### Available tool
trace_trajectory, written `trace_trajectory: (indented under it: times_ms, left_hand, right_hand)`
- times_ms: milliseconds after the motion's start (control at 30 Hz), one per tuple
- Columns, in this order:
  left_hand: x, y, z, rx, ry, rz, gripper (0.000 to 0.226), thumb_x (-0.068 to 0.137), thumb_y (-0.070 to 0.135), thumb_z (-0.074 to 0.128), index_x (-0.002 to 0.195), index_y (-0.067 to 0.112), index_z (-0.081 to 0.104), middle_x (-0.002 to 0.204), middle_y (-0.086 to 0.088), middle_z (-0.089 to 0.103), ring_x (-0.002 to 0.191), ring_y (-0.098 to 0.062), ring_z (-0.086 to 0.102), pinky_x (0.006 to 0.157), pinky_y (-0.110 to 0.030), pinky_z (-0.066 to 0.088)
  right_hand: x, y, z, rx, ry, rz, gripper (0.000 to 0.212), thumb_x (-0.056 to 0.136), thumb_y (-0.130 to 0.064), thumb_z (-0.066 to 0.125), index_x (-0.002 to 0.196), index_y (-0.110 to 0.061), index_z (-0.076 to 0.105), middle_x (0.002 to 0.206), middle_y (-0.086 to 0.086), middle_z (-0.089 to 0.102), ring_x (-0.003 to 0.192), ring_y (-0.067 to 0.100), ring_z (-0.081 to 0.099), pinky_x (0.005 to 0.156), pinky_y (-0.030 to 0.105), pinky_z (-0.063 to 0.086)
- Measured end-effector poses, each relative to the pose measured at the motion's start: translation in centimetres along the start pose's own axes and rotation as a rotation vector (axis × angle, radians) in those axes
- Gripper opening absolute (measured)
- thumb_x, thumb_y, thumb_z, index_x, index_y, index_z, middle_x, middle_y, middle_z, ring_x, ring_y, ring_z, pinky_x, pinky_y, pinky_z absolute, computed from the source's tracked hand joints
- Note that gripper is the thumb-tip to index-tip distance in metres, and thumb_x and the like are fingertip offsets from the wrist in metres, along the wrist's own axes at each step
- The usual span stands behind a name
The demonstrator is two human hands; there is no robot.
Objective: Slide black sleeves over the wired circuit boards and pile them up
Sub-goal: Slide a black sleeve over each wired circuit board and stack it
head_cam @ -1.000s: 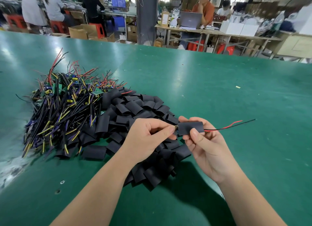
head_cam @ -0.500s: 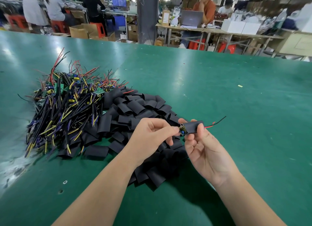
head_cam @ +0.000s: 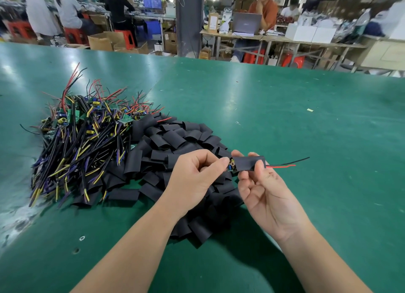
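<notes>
A black sleeve point(head_cam: 248, 162) is pinched between the thumb and fingers of my right hand point(head_cam: 263, 194). A circuit board point(head_cam: 231, 167) pokes out of its left end, where the fingertips of my left hand point(head_cam: 192, 178) pinch it. Red and black wires point(head_cam: 285, 164) stick out of the sleeve's right end. Under and behind my hands lies a heap of loose black sleeves point(head_cam: 175, 143). To its left is a pile of wired circuit boards point(head_cam: 83, 135) with yellow, purple, black and red leads.
The green table point(head_cam: 285, 117) stretches far ahead and right, with a small scrap point(head_cam: 310, 110) lying on it. Two small holes point(head_cam: 81, 238) mark the near left. Behind the table's far edge are people on red stools, cardboard boxes, a pillar and cluttered benches.
The sleeve has turned back to lie level and sits further over the board. More red and black wire now sticks out on the right than half a second ago.
</notes>
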State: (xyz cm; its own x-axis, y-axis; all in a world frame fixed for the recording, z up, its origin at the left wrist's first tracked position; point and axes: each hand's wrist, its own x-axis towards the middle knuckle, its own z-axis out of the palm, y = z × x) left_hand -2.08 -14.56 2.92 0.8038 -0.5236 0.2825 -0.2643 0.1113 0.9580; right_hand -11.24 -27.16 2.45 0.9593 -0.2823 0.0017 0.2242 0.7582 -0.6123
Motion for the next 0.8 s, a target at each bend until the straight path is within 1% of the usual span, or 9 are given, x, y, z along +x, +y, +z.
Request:
trace_trajectory:
  times_ms: [33, 67, 133, 233, 333, 533, 667, 733, 800]
  left_hand:
    - [0.0, -0.1, 0.0, 0.020, 0.011, 0.016, 0.030, 0.087, 0.015, 0.067, 0.058, 0.015, 0.057, 0.048, 0.012, 0.036, 0.046, -0.003, 0.027, 0.044, -0.012, 0.025]
    - [0.0, -0.1, 0.0, 0.049, 0.022, 0.038, 0.030, 0.086, 0.017, 0.068, 0.058, 0.016, 0.057, 0.048, 0.013, 0.034, 0.046, -0.003, 0.026, 0.044, -0.012, 0.024]
    - [-0.1, -0.1, -0.1, 0.108, 0.036, 0.076, 0.026, 0.082, 0.025, 0.067, 0.058, 0.018, 0.058, 0.047, 0.013, 0.032, 0.046, -0.004, 0.026, 0.045, -0.012, 0.025]
    - [-0.2, -0.2, -0.3, 0.165, 0.018, 0.121, 0.022, 0.082, 0.030, 0.065, 0.064, 0.019, 0.062, 0.048, 0.014, 0.034, 0.047, -0.004, 0.028, 0.046, -0.012, 0.026]
    - [-0.2, -0.1, -0.5, 0.199, -0.013, 0.139, 0.020, 0.083, 0.033, 0.066, 0.067, 0.022, 0.063, 0.048, 0.013, 0.034, 0.047, -0.004, 0.028, 0.046, -0.013, 0.027]
    - [-0.1, 0.0, -1.0, 0.242, -0.064, 0.163, 0.011, 0.086, 0.025, 0.068, 0.075, 0.024, 0.065, 0.051, 0.007, 0.040, 0.046, -0.004, 0.030, 0.046, -0.014, 0.028]
    - [-0.2, 0.2, -0.9, 0.194, -0.077, 0.128, 0.015, 0.086, 0.023, 0.068, 0.072, 0.027, 0.065, 0.049, 0.013, 0.036, 0.045, -0.004, 0.027, 0.044, -0.014, 0.025]
    - [-0.1, 0.4, -0.8, 0.138, -0.091, 0.090, 0.016, 0.085, 0.021, 0.070, 0.070, 0.023, 0.065, 0.050, 0.013, 0.035, 0.046, -0.003, 0.027, 0.044, -0.013, 0.026]
    - [0.0, 0.6, -0.9, 0.099, -0.124, 0.057, 0.017, 0.084, 0.020, 0.070, 0.069, 0.017, 0.066, 0.051, 0.010, 0.034, 0.047, -0.005, 0.026, 0.045, -0.014, 0.025]
  right_hand:
    - [0.0, 0.1, 0.1, 0.001, 0.022, 0.000, 0.010, 0.075, -0.020, 0.071, 0.084, -0.018, 0.075, 0.116, 0.012, 0.069, 0.065, 0.008, 0.065, 0.061, 0.016, 0.053]
    - [0.0, 0.1, 0.2, -0.003, 0.046, 0.002, 0.011, 0.077, -0.018, 0.066, 0.082, -0.018, 0.076, 0.115, 0.012, 0.069, 0.064, 0.008, 0.065, 0.061, 0.015, 0.053]
    - [-0.1, 0.1, 0.3, -0.008, 0.083, 0.005, 0.012, 0.075, -0.019, 0.065, 0.082, -0.016, 0.074, 0.114, 0.013, 0.069, 0.064, 0.008, 0.065, 0.061, 0.015, 0.053]
    - [-0.2, 0.0, 0.4, -0.008, 0.105, 0.004, 0.017, 0.075, -0.021, 0.065, 0.089, -0.012, 0.069, 0.116, 0.015, 0.068, 0.064, 0.008, 0.064, 0.061, 0.015, 0.053]
    - [-0.2, 0.0, 0.5, -0.018, 0.107, 0.004, 0.016, 0.077, -0.022, 0.063, 0.081, -0.015, 0.076, 0.114, 0.014, 0.070, 0.064, 0.007, 0.063, 0.060, 0.014, 0.053]
    - [-0.2, 0.1, 0.6, -0.035, 0.100, 0.009, 0.018, 0.076, -0.025, 0.062, 0.078, -0.017, 0.078, 0.112, 0.012, 0.071, 0.063, 0.005, 0.063, 0.059, 0.013, 0.052]
    - [-0.2, -0.1, 0.7, -0.047, 0.087, 0.003, 0.017, 0.070, -0.028, 0.070, 0.079, -0.017, 0.078, 0.112, 0.012, 0.071, 0.063, 0.005, 0.064, 0.060, 0.013, 0.052]
    - [-0.3, -0.1, 0.6, -0.055, 0.082, -0.010, 0.017, 0.066, -0.027, 0.074, 0.079, -0.018, 0.078, 0.112, 0.012, 0.071, 0.064, 0.006, 0.065, 0.061, 0.014, 0.053]
    - [-0.3, -0.2, 0.5, -0.068, 0.080, -0.013, 0.014, 0.068, -0.026, 0.073, 0.079, -0.020, 0.078, 0.112, 0.013, 0.071, 0.063, 0.007, 0.065, 0.061, 0.014, 0.053]
